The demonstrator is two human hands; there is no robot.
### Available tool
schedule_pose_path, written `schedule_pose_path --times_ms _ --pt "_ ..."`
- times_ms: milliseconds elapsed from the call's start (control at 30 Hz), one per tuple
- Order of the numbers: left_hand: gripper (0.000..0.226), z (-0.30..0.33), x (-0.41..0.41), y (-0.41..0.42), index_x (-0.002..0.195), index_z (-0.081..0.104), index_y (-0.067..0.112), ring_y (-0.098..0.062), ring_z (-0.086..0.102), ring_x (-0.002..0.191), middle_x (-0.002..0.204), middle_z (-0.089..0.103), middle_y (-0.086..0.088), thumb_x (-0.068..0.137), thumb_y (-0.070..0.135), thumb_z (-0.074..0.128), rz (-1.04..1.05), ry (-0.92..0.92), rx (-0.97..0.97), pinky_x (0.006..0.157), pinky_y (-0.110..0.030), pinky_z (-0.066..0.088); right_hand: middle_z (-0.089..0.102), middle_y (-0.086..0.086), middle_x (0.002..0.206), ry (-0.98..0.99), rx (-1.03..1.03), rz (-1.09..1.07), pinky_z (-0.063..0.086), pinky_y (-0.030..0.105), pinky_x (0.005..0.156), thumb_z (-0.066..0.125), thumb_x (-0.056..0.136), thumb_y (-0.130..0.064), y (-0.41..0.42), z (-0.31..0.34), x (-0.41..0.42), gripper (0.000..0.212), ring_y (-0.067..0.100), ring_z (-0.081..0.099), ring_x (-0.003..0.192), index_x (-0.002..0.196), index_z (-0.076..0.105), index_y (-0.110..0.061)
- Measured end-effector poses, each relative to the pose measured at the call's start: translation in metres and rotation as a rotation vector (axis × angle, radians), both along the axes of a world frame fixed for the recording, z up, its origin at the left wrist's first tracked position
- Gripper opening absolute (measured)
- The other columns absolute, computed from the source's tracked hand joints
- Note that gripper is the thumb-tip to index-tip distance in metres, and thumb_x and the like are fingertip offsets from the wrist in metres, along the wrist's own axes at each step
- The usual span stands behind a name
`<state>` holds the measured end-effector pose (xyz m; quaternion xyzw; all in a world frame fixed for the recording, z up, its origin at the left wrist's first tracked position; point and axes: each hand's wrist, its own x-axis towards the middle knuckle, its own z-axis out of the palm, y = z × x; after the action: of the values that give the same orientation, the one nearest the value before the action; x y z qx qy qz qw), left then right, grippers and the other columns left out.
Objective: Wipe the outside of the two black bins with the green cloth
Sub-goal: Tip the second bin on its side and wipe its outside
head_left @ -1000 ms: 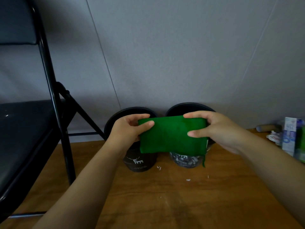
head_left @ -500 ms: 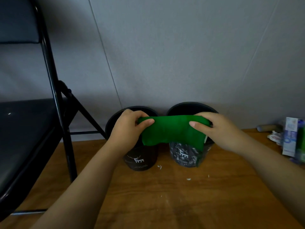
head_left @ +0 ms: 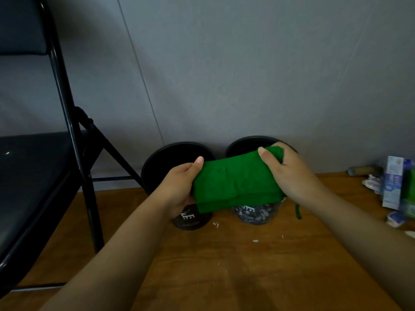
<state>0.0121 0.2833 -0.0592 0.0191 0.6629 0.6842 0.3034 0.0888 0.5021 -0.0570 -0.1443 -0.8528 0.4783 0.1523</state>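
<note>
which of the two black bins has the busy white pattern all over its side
The right bin, below the right hand. Its wall is covered in white markings, while the left bin is plain black with one small white deer logo.

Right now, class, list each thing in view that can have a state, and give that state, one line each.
green cloth: folded, held in the air between both hands, in front of the bins.
left hand: grips the cloth's left end.
right hand: grips the cloth's right end.
left black bin: upright, open-topped, on the floor.
right black bin: upright, open-topped, beside it.
folding chair: unfolded, standing.
</note>
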Motion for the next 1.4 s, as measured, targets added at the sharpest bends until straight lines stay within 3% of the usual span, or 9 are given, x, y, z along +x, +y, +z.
schedule_pose_path --times_ms 233,333,533,667,800,933,1100,1300,1400 --pt "0.041 0.005 0.003 -0.003 0.123 0.060 0.005 -0.028 0.071 0.101 0.113 0.072 -0.011 0.084 -0.005 0.069 0.011 0.002 -0.045 0.084 -0.042 0.060 0.068 -0.003 0.094 -0.146 -0.210 0.023 0.056 0.029 0.069 0.083 0.072 -0.025 0.001 0.000 0.006 0.032 0.012 0.066 0.084 0.094 0.059 -0.024" --pt "0.030 0.010 0.010 0.010 0.104 0.061 0.013 -0.027 0.069 0.094 0.103 0.070 -0.008 0.081 -0.003 0.073 0.179 0.271 -0.220 0.079 -0.044 0.061 0.068 -0.001 0.093 -0.062 -0.121 -0.124 0.058 0.037 0.074 0.083 0.073 -0.023 -0.013 0.001 0.002 0.032 0.015 0.066 0.084 0.097 0.062 -0.018" --pt "0.029 0.026 0.028 0.036 0.087 0.050 0.032 -0.007 0.062 0.080 0.093 0.061 0.005 0.083 0.018 0.075 0.340 0.832 -0.414 0.061 -0.024 0.054 0.067 -0.009 0.097 0.116 -0.254 -0.095 0.053 0.019 0.069 0.074 0.084 -0.025 -0.056 0.018 0.004 0.029 0.005 0.064 0.086 0.111 0.063 -0.022" --pt "0.019 0.029 0.037 0.042 0.092 0.054 0.034 0.000 0.064 0.086 0.094 0.064 0.010 0.090 0.022 0.069 0.175 0.753 -0.168 0.070 -0.016 0.055 0.070 -0.011 0.102 0.174 -0.439 0.011 0.055 0.019 0.073 0.067 0.089 -0.030 -0.059 0.026 0.009 0.023 0.002 0.067 0.092 0.112 0.064 -0.029" --pt "0.025 0.028 0.039 0.039 0.113 0.065 0.027 -0.004 0.066 0.103 0.106 0.071 0.012 0.102 0.013 0.048 -0.016 0.507 0.119 0.084 -0.021 0.056 0.068 -0.012 0.113 0.130 -0.524 0.107 0.055 0.024 0.082 0.076 0.071 -0.050 -0.051 0.024 0.010 0.061 0.001 0.065 0.101 0.125 0.056 -0.030" --pt "0.040 0.026 0.039 0.036 0.121 0.065 0.013 -0.012 0.063 0.118 0.123 0.068 -0.001 0.100 -0.006 0.036 -0.164 0.397 0.269 0.100 -0.029 0.052 0.070 -0.009 0.108 0.135 -0.508 0.001 0.057 0.023 0.076 0.079 0.077 -0.029 -0.038 0.018 0.008 0.049 0.005 0.067 0.097 0.121 0.058 -0.026" --pt "0.026 0.018 0.021 0.038 0.121 0.061 0.017 -0.011 0.064 0.106 0.115 0.063 0.003 0.096 0.010 0.060 0.153 0.479 0.075 0.080 -0.020 0.056 0.072 0.000 0.110 0.080 -0.680 0.089 0.056 0.033 0.083 0.069 0.086 -0.019 -0.021 0.011 0.010 0.036 0.015 0.070 0.099 0.121 0.061 -0.017" --pt "0.025 0.008 0.016 0.056 0.118 0.062 0.013 -0.019 0.069 0.105 0.115 0.069 -0.005 0.095 0.024 0.062 0.055 0.288 0.094 0.081 -0.036 0.061 0.070 -0.005 0.113 0.036 -0.685 0.094 0.056 0.037 0.085 0.069 0.085 -0.037 -0.017 0.001 0.011 0.040 0.012 0.069 0.099 0.123 0.059 -0.028" --pt "0.025 0.008 0.013 0.077 0.116 0.060 0.009 -0.013 0.070 0.094 0.110 0.068 -0.006 0.094 0.019 0.064 0.064 0.292 0.131 0.070 -0.027 0.060 0.073 -0.005 0.106 0.039 -0.619 0.047 0.058 0.032 0.076 0.071 0.080 -0.045 -0.006 0.001 0.011 0.042 0.011 0.071 0.093 0.116 0.064 -0.025"
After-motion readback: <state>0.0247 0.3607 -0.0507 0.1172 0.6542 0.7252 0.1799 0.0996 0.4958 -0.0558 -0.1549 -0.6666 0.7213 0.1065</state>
